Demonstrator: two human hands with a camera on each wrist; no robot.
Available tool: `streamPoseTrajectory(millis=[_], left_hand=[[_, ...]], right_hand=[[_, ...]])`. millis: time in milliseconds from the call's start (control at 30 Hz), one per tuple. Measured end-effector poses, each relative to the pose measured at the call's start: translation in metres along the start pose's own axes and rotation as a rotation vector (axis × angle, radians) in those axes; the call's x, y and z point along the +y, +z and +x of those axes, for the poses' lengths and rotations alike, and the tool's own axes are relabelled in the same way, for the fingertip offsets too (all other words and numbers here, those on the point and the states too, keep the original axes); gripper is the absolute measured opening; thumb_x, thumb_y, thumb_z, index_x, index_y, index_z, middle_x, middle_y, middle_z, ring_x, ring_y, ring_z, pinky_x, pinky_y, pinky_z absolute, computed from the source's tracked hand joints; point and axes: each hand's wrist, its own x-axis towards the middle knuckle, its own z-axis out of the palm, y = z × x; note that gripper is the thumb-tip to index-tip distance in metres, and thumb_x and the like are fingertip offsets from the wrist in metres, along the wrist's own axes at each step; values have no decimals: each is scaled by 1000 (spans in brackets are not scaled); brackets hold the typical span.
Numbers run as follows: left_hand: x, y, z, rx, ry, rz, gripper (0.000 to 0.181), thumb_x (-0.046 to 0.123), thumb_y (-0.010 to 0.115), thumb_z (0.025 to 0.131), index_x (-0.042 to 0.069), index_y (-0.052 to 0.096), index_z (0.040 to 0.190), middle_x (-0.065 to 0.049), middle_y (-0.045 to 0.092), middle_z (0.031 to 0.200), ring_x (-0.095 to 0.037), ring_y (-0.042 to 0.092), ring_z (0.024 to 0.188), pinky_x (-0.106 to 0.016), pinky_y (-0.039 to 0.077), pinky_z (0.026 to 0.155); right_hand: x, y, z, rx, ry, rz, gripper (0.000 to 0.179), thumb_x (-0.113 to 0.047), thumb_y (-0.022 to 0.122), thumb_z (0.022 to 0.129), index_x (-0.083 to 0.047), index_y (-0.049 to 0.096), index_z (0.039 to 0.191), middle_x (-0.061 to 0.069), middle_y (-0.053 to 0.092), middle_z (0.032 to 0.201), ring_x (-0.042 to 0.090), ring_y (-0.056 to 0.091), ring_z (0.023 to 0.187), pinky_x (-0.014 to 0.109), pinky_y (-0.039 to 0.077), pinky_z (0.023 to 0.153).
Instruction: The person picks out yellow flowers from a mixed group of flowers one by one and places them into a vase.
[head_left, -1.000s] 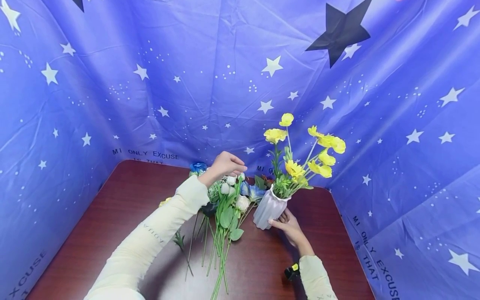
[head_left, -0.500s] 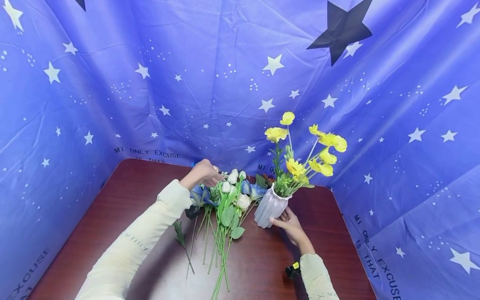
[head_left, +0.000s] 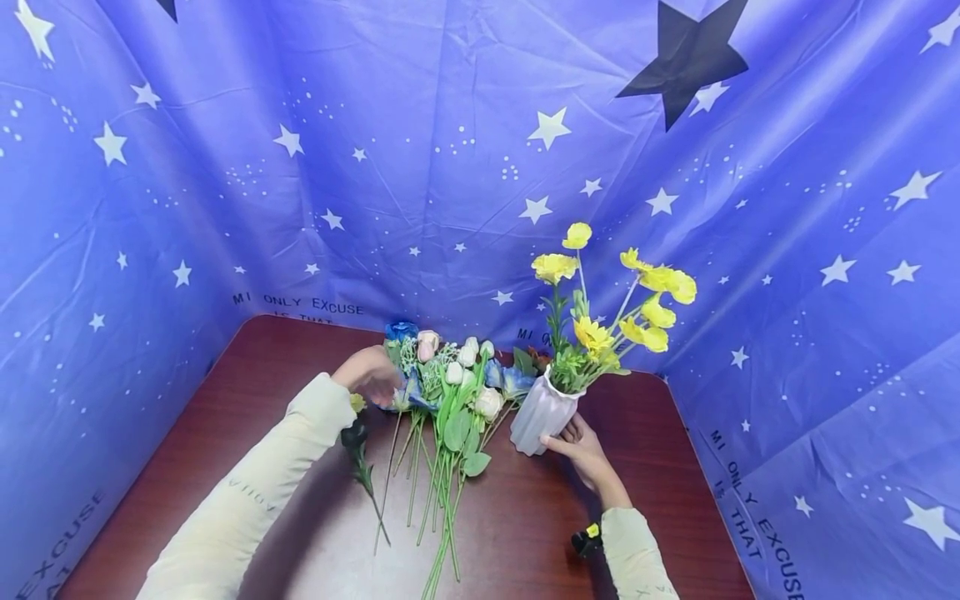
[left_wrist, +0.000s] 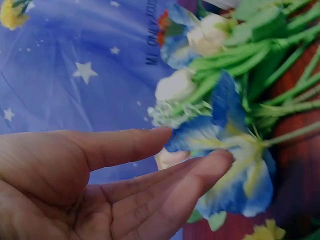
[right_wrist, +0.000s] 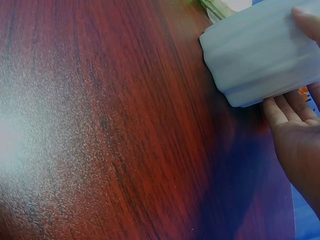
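My left hand [head_left: 371,375] is at the left side of a heap of artificial flowers. In the left wrist view its thumb and fingers are apart and loosely bent, with fingertips overlapping a blue-and-yellow flower [left_wrist: 250,175]. My right hand [head_left: 583,457] grips a pale ribbed vase [head_left: 540,417], thumb on the near side and fingers round the other. The vase leans to the right, its base low over the table. Several yellow flowers [head_left: 656,287] with green leaves stand in its mouth.
White tulips [head_left: 453,372], a white rose [head_left: 489,403], a pink bud [head_left: 427,344] and a blue flower [head_left: 401,331] lie heaped mid-table, stems toward me. A yellow flower [head_left: 357,402] lies left of them. Behind the wooden table [head_left: 300,350] hangs a starry blue curtain [head_left: 420,192].
My left hand has moved left and down from above the heap, uncovering the pink bud and blue flower. My right hand keeps the vase in about the same place.
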Motion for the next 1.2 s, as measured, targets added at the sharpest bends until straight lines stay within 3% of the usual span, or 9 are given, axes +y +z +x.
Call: streamPoseTrajectory(millis=[33, 167, 433, 633, 733, 867, 1033, 1100, 1200], left_hand=[[-8, 0, 7, 52, 42, 160, 29, 12, 64, 98, -14, 69, 108, -23, 77, 90, -17, 71, 62, -29, 64, 68], [-37, -3, 50, -99, -14, 203, 31, 18, 61, 99, -9, 74, 91, -18, 76, 76, -16, 71, 57, -27, 61, 59], [-80, 8, 100, -236, -165, 312, 33, 23, 59, 100, -5, 74, 93, -20, 78, 94, -19, 76, 75, -25, 61, 72], [-140, 14, 203, -415, -331, 339, 48, 27, 46, 106, -13, 72, 100, -27, 76, 95, -31, 77, 87, -34, 63, 78], [-164, 16, 238, -476, -393, 354, 59, 33, 41, 109, -21, 66, 110, -34, 73, 105, -37, 76, 98, -37, 62, 90], [-178, 17, 233, -408, -375, 359, 68, 41, 46, 108, -24, 54, 127, -42, 59, 128, -45, 63, 123, -43, 53, 108], [-173, 11, 205, -364, -334, 346, 62, 40, 56, 104, -19, 59, 122, -39, 62, 127, -40, 65, 120, -40, 56, 99], [-156, 10, 173, -275, -306, 353, 51, 36, 59, 102, -14, 67, 109, -30, 73, 109, -32, 73, 102, -36, 59, 89], [-124, 12, 109, -37, -230, 374, 35, 31, 70, 95, -3, 74, 85, -14, 78, 82, -22, 76, 76, -30, 61, 73]], right_hand=[[0, 0, 0, 0, -5, 1, 86, 6, 72, 87, -1, 24, 158, 27, 36, 157, -7, 55, 120, 12, 48, 100], [1, 1, 1, -4, -8, 14, 84, 8, 71, 86, 0, 25, 157, 27, 38, 156, -6, 56, 119, 13, 48, 100], [1, -1, 1, -10, -5, 8, 85, 6, 72, 87, 0, 24, 157, 27, 36, 157, -7, 55, 120, 12, 47, 101], [2, 1, 1, -1, -11, 10, 83, 7, 71, 87, 0, 26, 156, 26, 40, 154, -6, 56, 119, 13, 48, 100], [2, 2, 0, 1, -21, 7, 82, 8, 71, 87, 1, 26, 155, 24, 43, 152, -5, 57, 120, 14, 49, 100], [1, 2, 0, -1, -33, 3, 82, 8, 71, 87, 2, 26, 155, 23, 44, 151, -4, 57, 120, 14, 49, 99], [0, 3, 0, -5, -30, 10, 82, 8, 71, 87, 1, 26, 156, 24, 42, 153, -4, 57, 120, 15, 49, 100], [0, 3, 0, -3, -26, 8, 82, 8, 70, 87, 1, 26, 155, 25, 41, 153, -5, 57, 120, 14, 49, 100], [-1, 3, 0, -3, -19, 7, 82, 8, 71, 87, 1, 26, 156, 26, 39, 154, -6, 56, 120, 13, 49, 100]])
